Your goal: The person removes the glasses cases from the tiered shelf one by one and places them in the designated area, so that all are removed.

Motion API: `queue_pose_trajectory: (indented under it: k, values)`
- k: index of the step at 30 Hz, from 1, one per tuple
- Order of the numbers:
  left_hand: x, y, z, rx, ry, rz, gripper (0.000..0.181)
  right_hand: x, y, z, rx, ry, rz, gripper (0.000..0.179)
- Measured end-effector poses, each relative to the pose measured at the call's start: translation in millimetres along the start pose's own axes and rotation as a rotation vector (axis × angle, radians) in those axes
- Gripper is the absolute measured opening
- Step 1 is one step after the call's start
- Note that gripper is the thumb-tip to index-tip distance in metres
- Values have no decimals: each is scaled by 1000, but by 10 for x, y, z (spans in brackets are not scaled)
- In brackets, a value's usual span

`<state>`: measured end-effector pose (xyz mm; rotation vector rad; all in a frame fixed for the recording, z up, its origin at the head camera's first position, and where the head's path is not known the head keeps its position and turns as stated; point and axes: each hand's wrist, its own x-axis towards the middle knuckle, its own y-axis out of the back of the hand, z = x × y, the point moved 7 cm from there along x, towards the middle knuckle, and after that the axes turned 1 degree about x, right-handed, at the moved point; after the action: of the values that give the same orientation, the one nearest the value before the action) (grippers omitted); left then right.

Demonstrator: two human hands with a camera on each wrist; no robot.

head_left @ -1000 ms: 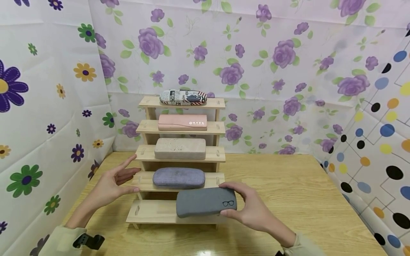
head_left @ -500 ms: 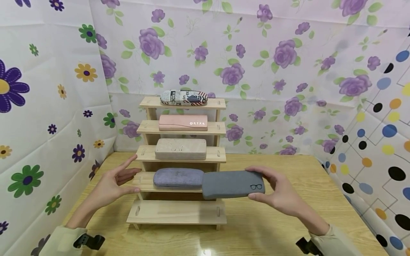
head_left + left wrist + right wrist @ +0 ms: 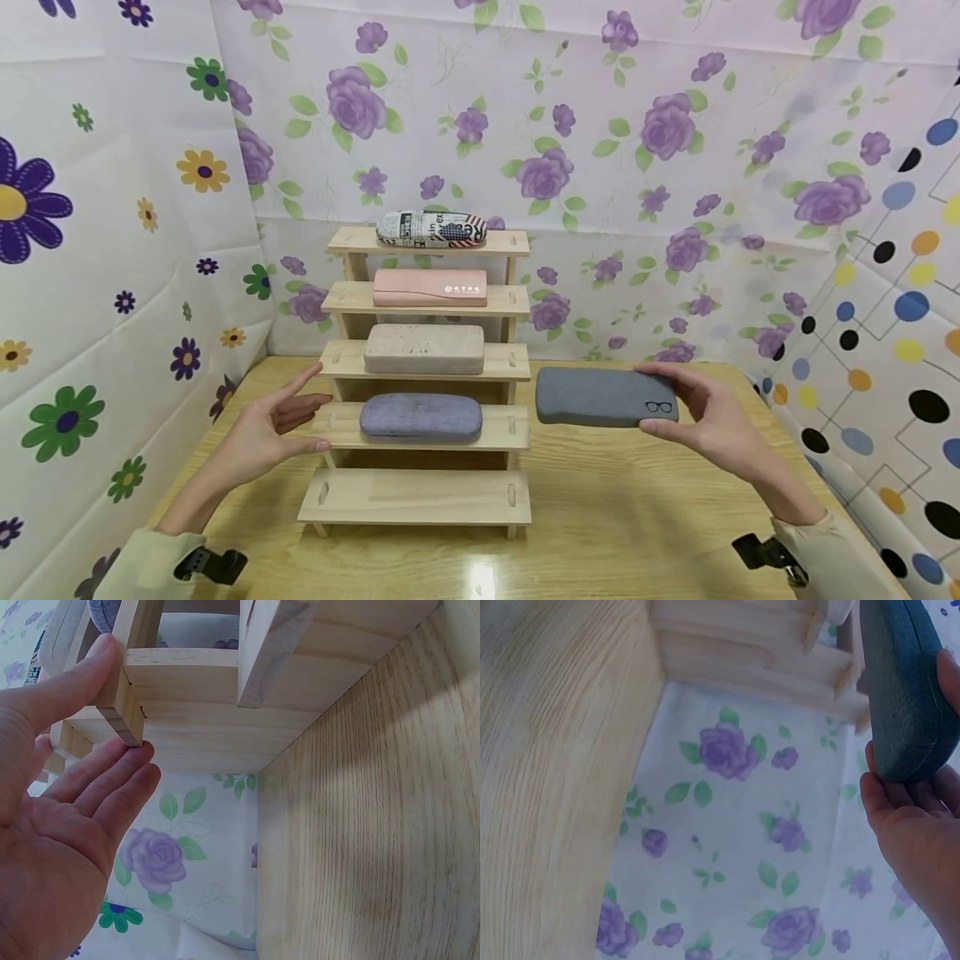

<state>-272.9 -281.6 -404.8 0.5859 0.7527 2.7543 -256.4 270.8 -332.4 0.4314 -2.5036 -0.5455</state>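
My right hand (image 3: 717,427) grips a grey-blue glasses case (image 3: 596,397) by its right end, thumb in front and fingers behind. A small glasses drawing marks that end. The case hangs in the air, right of a wooden stepped rack (image 3: 367,497). In the right wrist view the case (image 3: 907,697) leans upright above the fingers. My left hand (image 3: 260,437) holds the left end of the rack's second shelf from below, thumb at its front edge and fingertips at its back edge. On that shelf lies a purple-blue glasses case (image 3: 422,417).
Above it, the rack bears a beige case (image 3: 425,350), a pink case (image 3: 430,288) and a newsprint-patterned case (image 3: 431,229), one per shelf. The lowest shelf is bare. The rack stands on a wood-grain table (image 3: 600,517), with patterned cloth (image 3: 465,83) around it.
My right hand has carried the grey-blue glasses case from in front of the lowest shelf, up and rightward, past the rack's right side. The left hand stays in place.
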Motion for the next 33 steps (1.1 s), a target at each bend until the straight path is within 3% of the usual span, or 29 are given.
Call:
queue_pose_trajectory:
  k: [9, 13, 17, 33]
  values:
    - [3, -4, -4, -9, 2, 2, 105, 50, 225, 347, -33, -58, -22, 61]
    - [7, -9, -11, -10, -2, 1, 105, 62, 298, 541, -30, -128, -17, 61]
    - [4, -3, -11, -11, -5, 2, 105, 80, 324, 734, -19, -198, -24, 61]
    - [-2, 7, -8, -12, -16, 4, 105, 225, 363, 1391, -1, -295, -53, 64]
